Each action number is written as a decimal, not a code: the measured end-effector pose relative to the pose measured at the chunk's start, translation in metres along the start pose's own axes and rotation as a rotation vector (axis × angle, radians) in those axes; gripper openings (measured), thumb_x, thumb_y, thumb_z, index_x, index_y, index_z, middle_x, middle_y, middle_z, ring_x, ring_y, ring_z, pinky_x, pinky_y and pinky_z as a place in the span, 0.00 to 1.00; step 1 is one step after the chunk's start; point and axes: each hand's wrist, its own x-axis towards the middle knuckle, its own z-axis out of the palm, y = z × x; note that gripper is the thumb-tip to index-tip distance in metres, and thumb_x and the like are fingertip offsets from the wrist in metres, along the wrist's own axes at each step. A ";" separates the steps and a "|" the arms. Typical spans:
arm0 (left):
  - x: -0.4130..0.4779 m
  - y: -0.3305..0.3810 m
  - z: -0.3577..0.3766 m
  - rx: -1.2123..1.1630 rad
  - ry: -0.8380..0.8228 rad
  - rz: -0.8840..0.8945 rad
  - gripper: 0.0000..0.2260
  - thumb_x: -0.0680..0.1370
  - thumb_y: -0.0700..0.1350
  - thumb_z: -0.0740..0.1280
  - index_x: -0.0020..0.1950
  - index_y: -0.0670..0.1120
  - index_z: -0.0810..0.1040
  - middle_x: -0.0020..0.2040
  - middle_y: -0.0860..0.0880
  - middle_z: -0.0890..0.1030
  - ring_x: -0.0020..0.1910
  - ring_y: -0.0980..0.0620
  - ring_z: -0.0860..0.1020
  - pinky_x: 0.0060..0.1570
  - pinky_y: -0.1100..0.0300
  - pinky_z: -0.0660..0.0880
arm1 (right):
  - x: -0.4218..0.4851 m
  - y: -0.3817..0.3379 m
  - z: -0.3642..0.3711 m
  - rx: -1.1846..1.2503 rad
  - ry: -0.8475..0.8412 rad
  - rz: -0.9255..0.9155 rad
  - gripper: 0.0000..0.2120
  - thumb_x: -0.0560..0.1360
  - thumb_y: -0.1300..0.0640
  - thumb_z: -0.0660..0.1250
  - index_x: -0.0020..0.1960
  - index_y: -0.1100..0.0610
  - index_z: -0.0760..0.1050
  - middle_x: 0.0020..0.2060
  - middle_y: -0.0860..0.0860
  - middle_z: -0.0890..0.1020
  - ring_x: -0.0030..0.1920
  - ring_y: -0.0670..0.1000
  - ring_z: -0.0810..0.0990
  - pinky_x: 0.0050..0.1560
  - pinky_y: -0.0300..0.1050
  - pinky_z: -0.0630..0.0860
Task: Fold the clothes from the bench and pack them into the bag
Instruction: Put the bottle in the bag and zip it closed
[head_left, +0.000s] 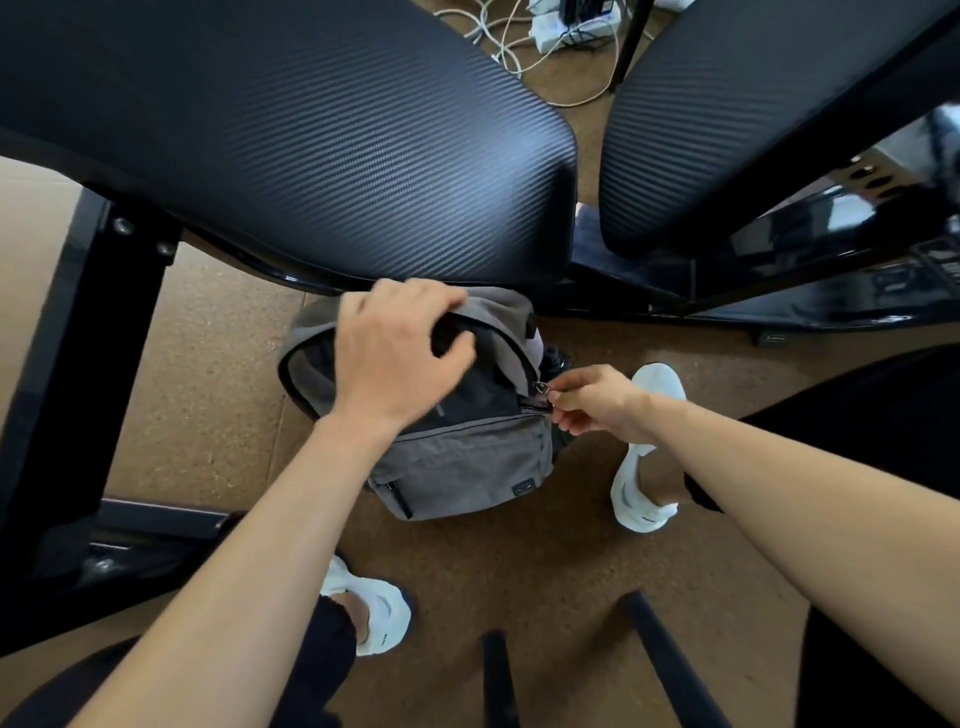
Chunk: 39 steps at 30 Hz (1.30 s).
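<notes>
Two bare hands on grey fabric backpack (462, 462) on brown floor, left hand (400, 358) gripping top flap, right hand (597, 400) pinching metal zip pull (541, 387), black padded bench (311, 130) behind.

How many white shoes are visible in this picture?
2. One white shoe is right of the bag, under the right forearm; the other is lower, beside the left forearm.

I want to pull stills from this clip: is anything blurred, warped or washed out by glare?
Head view: wide-angle warp curves the bench pads and stretches both forearms; the left hand on the bag is slightly motion-blurred, the right hand at the zipper sharper; window glare streaks the glossy frame.
</notes>
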 end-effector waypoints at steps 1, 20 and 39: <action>-0.001 0.005 0.004 0.051 -0.041 0.051 0.19 0.76 0.61 0.66 0.63 0.55 0.80 0.55 0.55 0.82 0.55 0.49 0.78 0.52 0.52 0.67 | -0.001 -0.004 -0.004 0.037 -0.012 0.007 0.09 0.81 0.65 0.67 0.61 0.61 0.79 0.44 0.57 0.85 0.41 0.51 0.84 0.40 0.42 0.81; -0.002 -0.003 0.010 0.000 0.244 -0.109 0.07 0.78 0.51 0.72 0.53 0.53 0.87 0.39 0.52 0.81 0.40 0.50 0.81 0.27 0.56 0.69 | 0.026 0.061 0.022 -0.162 0.400 0.027 0.08 0.77 0.52 0.73 0.45 0.57 0.84 0.37 0.54 0.86 0.35 0.50 0.83 0.38 0.44 0.83; -0.003 -0.023 0.002 -0.022 0.139 -0.176 0.11 0.77 0.51 0.72 0.59 0.54 0.84 0.47 0.52 0.84 0.51 0.47 0.82 0.40 0.52 0.75 | 0.012 0.035 0.057 -0.558 0.373 -0.385 0.11 0.81 0.52 0.67 0.62 0.51 0.80 0.58 0.53 0.80 0.55 0.53 0.77 0.55 0.47 0.76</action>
